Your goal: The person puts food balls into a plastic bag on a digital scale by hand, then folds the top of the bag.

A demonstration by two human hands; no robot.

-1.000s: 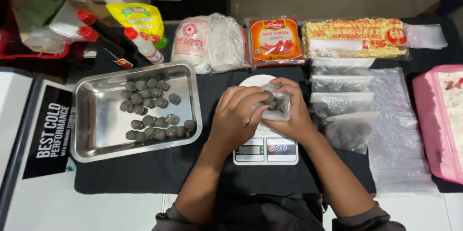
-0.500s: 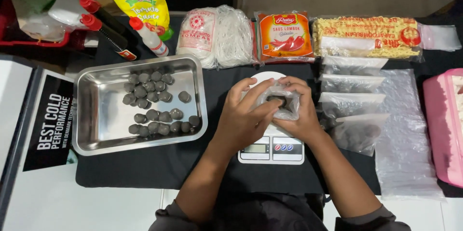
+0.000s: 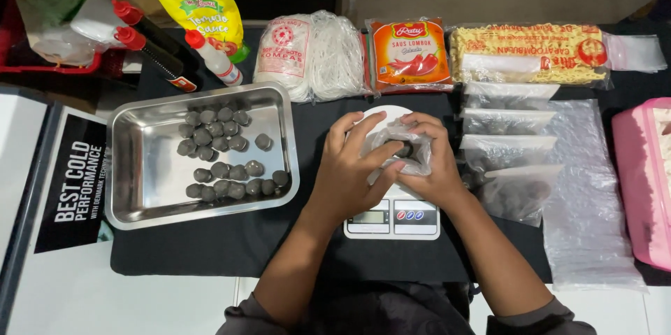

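Both my hands are over a white kitchen scale (image 3: 392,217) on a black mat. My left hand (image 3: 349,167) and my right hand (image 3: 433,164) together grip a small clear plastic bag (image 3: 400,145) with dark grey balls inside, held above the scale's round plate. To the left stands a steel tray (image 3: 140,174) with several dark grey balls (image 3: 220,153) lying in it. Right of the scale lie several filled clear bags (image 3: 507,146) in a column.
Along the back lie a yellow sauce pouch (image 3: 203,20), red-capped bottles (image 3: 150,45), white noodle bundles (image 3: 311,52), an orange chilli sauce packet (image 3: 411,54) and a yellow noodle pack (image 3: 531,52). A pink container (image 3: 639,181) sits at the right edge, flat empty plastic bags (image 3: 587,237) beside it.
My hands have stayed on the bag over the scale, with the fingers shifting slightly around its opening. The view has drifted a little.
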